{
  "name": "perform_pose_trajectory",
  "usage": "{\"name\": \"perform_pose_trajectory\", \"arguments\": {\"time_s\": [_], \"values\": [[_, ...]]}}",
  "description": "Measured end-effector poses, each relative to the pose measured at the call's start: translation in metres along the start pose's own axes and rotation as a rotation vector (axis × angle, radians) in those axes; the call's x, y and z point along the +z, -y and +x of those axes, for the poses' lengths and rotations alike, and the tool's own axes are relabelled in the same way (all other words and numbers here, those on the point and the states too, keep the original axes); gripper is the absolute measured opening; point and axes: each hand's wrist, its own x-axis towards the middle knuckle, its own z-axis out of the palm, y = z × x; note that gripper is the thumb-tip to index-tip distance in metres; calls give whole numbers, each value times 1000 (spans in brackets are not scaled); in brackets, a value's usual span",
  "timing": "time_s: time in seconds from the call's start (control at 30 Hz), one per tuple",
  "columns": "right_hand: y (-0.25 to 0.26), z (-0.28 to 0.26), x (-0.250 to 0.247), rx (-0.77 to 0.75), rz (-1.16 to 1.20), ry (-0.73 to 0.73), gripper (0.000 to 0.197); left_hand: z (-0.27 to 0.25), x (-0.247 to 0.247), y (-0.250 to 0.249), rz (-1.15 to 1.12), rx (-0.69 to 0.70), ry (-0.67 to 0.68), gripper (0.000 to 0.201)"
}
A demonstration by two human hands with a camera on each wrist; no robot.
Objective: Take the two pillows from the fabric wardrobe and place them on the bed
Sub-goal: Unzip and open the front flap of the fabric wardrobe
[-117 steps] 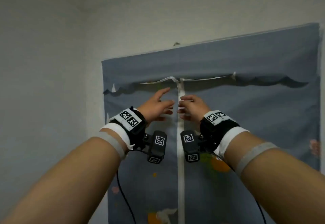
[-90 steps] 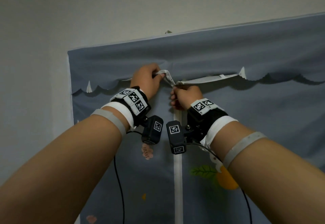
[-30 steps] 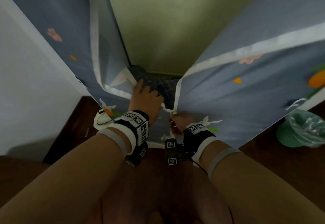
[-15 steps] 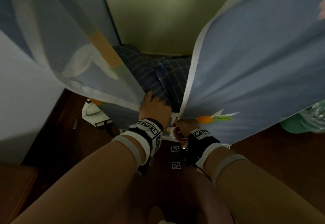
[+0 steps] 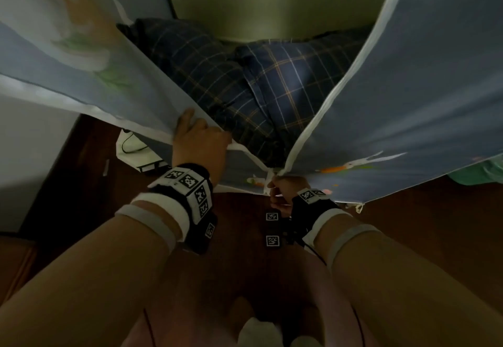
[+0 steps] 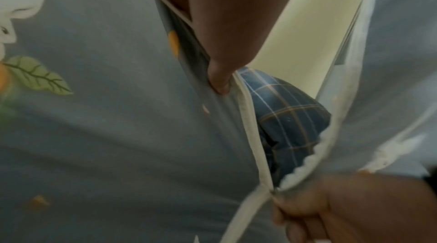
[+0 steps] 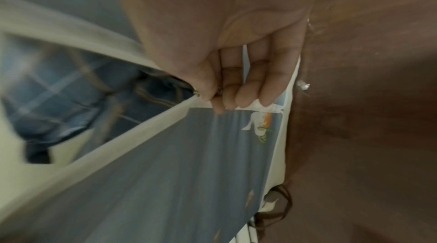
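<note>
The fabric wardrobe's grey-blue front is unzipped and parted into a left flap (image 5: pixel 81 55) and a right flap (image 5: pixel 408 88). In the gap lie two navy plaid pillows, one on the left (image 5: pixel 196 63) and one on the right (image 5: pixel 294 80), side by side on the wardrobe floor. My left hand (image 5: pixel 200 140) grips the white-trimmed edge of the left flap (image 6: pixel 118 116), with its thumb (image 6: pixel 220 79) pressed on the cloth, and holds it aside. My right hand (image 5: pixel 283 191) pinches the zipper pull (image 7: pixel 197 94) low down where the flaps meet. Neither hand touches a pillow (image 6: pixel 290 116).
Dark wooden floor (image 5: pixel 408 224) lies below the wardrobe. A white bag (image 5: pixel 136 150) sits on the floor at the left, by a white wall (image 5: pixel 27 142). Something green (image 5: pixel 479 172) shows at the right under the flap. My socked feet (image 5: pixel 258 330) are at the bottom.
The hands went from the zipper's top down to its bottom, parting the front. Over the last second the left hand pulled its flap further left, baring more of both pillows.
</note>
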Motion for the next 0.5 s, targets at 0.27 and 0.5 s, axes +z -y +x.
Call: {"name": "perform_pose_trajectory", "arguments": {"time_s": [0.27, 0.5], "values": [[-20, 54, 3, -8, -18, -24, 20, 7, 35, -37, 73, 111, 77, 50], [-38, 102, 0, -11, 12, -11, 31, 7, 95, -67, 62, 128, 124, 26]]}}
